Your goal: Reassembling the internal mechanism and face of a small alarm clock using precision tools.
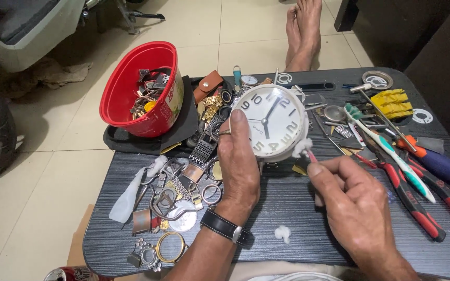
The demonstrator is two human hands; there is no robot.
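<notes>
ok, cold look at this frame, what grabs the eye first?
The white clock at centre, held up by the left hand while the right hand presses a cotton tuft to its rim. Next, the red tub of watch parts at upper left, and the red-handled pliers on the dark table at right.

— What carries it all?

— A low dark grey wood-grain table [298, 244] over a pale tiled floor [42, 171].

— What lies on its left?

— A red plastic tub [131, 93] at the far left, and nearer, a heap of metal watch bands and rings [183, 187].

— And on the right?

— Red-handled pliers [412, 203], a white and green toothbrush [391, 151] and a yellow plastic holder [391, 103]. A small white cotton tuft [283, 232] lies near the front edge.
</notes>
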